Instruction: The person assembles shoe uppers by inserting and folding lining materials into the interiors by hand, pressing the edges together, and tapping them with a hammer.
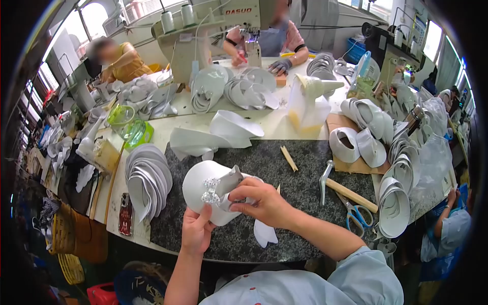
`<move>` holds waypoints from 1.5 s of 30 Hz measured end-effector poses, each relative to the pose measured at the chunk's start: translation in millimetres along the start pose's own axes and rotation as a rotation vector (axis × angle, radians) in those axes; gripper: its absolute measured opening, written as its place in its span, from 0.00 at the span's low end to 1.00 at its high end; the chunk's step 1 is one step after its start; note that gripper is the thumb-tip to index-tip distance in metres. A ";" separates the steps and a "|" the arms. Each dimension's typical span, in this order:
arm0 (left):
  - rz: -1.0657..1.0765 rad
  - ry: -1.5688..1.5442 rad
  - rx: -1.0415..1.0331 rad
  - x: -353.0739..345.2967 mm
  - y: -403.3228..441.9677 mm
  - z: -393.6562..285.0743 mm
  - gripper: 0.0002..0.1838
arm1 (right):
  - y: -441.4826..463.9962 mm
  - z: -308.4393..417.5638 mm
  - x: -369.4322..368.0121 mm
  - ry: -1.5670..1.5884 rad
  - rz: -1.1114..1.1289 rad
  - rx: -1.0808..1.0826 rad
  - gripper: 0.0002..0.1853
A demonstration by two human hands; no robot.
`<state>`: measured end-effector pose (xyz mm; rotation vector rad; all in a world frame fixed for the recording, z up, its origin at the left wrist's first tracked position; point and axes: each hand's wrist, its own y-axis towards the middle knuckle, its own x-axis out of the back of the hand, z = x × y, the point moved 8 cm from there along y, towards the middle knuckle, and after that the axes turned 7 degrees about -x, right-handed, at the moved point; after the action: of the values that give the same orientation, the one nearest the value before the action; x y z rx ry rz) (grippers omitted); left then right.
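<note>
The white shaped piece (195, 184) with the glittering bow (210, 191) on its front should handle as something light and springy, thin enough to flex at the rim yet firm enough to hold its curve. Its smooth face may slide a little under dry fingers, and the bow is probably the fragile part, so the plain outer edge and the folded grey-white lining (232, 178) are the better places to grip, with the ornament left unpressed. The piece is held up over the dark speckled mat (305, 213), between the two hands and touching both. The left hand (195, 231) is closed on its lower edge, thumb on top just below the bow, fingers behind. The right hand (264, 201) comes in from the other side, thumb and forefinger drawn together on the inner edge beside the bow; the tips merge with the pale material, so what layer they pinch is hard to say. A white scrap (265, 234) lies below the right hand, and a stack of curved white pieces (147, 178) stands to the left, apart from both hands
</note>
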<state>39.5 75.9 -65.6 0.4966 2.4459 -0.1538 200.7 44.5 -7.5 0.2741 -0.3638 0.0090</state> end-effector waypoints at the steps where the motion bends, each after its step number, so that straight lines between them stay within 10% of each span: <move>1: 0.018 -0.003 -0.014 -0.2 0.8 -0.4 0.19 | 0.9 0.1 -0.1 0.030 0.011 0.024 0.10; 17: 0.039 0.478 -0.195 -18.1 -7.4 -9.4 0.21 | -4.6 -45.2 -17.3 -0.097 0.175 -0.296 0.09; 25: -0.083 0.071 -0.067 -1.1 6.2 3.0 0.18 | -24.2 29.6 0.9 -0.266 -0.261 0.320 0.14; 35: -0.012 0.133 -0.267 4.0 -3.6 11.7 0.16 | -11.0 5.0 -17.8 -0.388 -0.020 0.113 0.04; 38: -0.040 0.132 -0.025 8.5 -4.3 10.8 0.16 | -9.9 3.8 -17.6 -0.513 0.080 0.154 0.07; 45: 0.021 -0.018 -0.012 14.7 -5.3 15.3 0.17 | -19.1 15.4 -23.0 -0.440 -0.145 0.283 0.08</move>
<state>35.3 72.2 -86.8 0.5136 2.4216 -0.1336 174.9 23.0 -6.8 0.5850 -0.7819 -0.1453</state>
